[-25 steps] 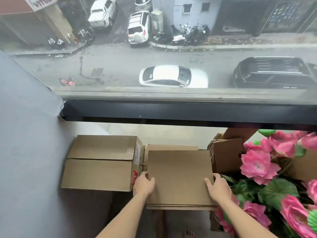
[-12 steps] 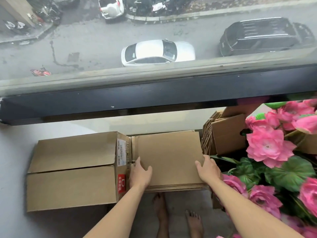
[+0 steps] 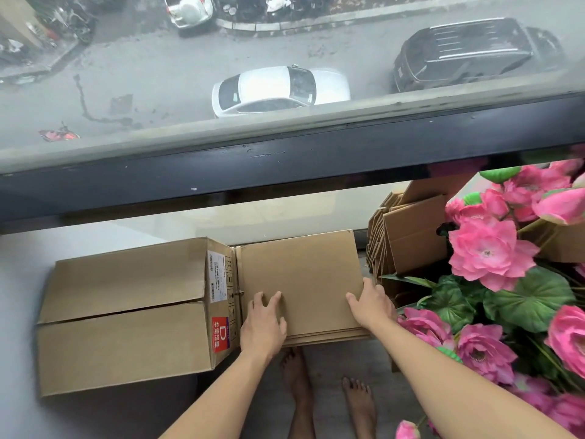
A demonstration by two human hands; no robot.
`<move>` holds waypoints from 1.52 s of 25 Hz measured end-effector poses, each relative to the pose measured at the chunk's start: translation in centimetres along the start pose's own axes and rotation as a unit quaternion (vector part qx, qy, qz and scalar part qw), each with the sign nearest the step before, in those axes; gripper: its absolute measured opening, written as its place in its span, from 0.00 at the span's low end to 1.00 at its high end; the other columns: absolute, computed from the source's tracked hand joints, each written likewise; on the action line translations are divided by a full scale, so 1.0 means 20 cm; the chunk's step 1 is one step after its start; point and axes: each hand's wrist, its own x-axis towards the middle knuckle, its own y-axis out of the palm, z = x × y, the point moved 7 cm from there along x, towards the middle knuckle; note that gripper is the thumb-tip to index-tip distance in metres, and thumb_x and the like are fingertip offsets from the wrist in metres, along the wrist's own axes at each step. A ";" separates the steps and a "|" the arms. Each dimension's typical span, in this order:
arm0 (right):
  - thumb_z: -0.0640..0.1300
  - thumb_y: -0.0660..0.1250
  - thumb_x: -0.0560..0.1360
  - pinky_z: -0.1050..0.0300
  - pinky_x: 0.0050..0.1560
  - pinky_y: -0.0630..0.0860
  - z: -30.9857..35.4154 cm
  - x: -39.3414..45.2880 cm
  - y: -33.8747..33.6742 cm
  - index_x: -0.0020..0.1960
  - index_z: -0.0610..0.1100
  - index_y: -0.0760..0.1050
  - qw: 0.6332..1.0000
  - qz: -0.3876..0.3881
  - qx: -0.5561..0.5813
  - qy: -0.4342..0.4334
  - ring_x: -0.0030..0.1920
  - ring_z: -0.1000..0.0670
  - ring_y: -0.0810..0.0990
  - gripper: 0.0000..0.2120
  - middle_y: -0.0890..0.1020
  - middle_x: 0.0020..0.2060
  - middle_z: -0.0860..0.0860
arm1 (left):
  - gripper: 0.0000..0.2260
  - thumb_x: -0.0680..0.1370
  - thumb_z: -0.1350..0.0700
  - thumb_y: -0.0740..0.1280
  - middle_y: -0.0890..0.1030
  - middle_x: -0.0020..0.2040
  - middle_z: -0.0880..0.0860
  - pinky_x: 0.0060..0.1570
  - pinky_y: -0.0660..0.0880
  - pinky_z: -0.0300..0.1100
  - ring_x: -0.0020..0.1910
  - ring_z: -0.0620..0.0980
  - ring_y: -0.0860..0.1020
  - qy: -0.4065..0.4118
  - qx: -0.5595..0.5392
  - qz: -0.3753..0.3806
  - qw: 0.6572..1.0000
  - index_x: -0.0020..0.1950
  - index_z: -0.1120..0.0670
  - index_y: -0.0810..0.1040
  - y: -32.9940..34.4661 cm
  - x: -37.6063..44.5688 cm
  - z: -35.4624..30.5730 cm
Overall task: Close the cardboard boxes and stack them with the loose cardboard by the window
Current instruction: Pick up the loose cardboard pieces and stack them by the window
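A stack of flat cardboard sheets (image 3: 300, 277) lies on the floor under the window, its left edge against a closed brown cardboard box (image 3: 126, 312) with a red label on its side. My left hand (image 3: 262, 324) rests on the stack's near left part, fingers spread and flat on the top sheet. My right hand (image 3: 372, 307) lies on the stack's near right corner, fingers straight along the right edge. Neither hand curls round the cardboard.
More folded cardboard pieces (image 3: 408, 236) stand upright to the right of the stack. Pink artificial flowers (image 3: 493, 251) with green leaves crowd the right side. The dark window frame (image 3: 285, 166) runs above. My bare feet (image 3: 326, 391) stand just behind the stack.
The view has tipped downward and nearer. The cardboard stack has settled beside the box, and my left hand has shifted from its left edge onto the top sheet.
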 end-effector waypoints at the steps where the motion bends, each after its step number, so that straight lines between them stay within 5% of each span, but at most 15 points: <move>1: 0.60 0.61 0.79 0.48 0.62 0.71 0.01 -0.01 0.00 0.73 0.48 0.62 1.000 0.005 -0.003 0.000 0.65 0.39 0.74 0.28 0.73 0.66 0.42 | 0.26 0.81 0.50 0.63 0.62 0.75 0.53 0.61 0.75 0.46 0.72 0.51 0.66 0.008 0.012 0.004 1.000 0.79 0.43 0.61 -0.01 0.00 0.01; 11: 0.57 0.61 0.80 0.48 0.61 0.71 -0.05 -0.51 -0.18 0.69 0.44 0.67 0.999 -0.009 -0.041 -0.005 0.67 0.40 0.72 0.24 0.73 0.65 0.42 | 0.18 0.82 0.48 0.59 0.74 0.65 0.55 0.61 0.72 0.49 0.65 0.55 0.72 0.120 0.109 0.019 0.987 0.71 0.49 0.72 -0.28 -0.23 -0.23; 20: 0.58 0.61 0.79 0.46 0.61 0.72 -0.39 -1.23 -0.36 0.69 0.44 0.68 0.996 -0.044 0.061 0.045 0.66 0.40 0.74 0.25 0.74 0.66 0.43 | 0.17 0.80 0.46 0.61 0.80 0.61 0.57 0.59 0.75 0.49 0.61 0.58 0.78 0.243 0.174 0.091 0.950 0.64 0.52 0.76 -0.32 -0.70 -0.61; 31: 0.57 0.63 0.78 0.51 0.58 0.75 -1.50 -2.04 -0.04 0.64 0.45 0.74 0.942 -0.084 0.261 0.192 0.61 0.41 0.78 0.21 0.79 0.62 0.44 | 0.20 0.80 0.43 0.62 0.82 0.62 0.56 0.57 0.76 0.47 0.61 0.57 0.79 0.432 0.325 0.151 0.828 0.65 0.54 0.78 0.28 -1.70 -1.40; 38: 0.58 0.62 0.79 0.51 0.59 0.75 -2.27 -2.66 0.35 0.68 0.44 0.72 0.858 -0.133 0.382 0.316 0.62 0.41 0.77 0.24 0.78 0.64 0.43 | 0.20 0.77 0.44 0.63 0.82 0.61 0.53 0.60 0.77 0.48 0.61 0.56 0.79 0.515 0.432 0.184 0.717 0.64 0.51 0.78 0.88 -2.51 -1.66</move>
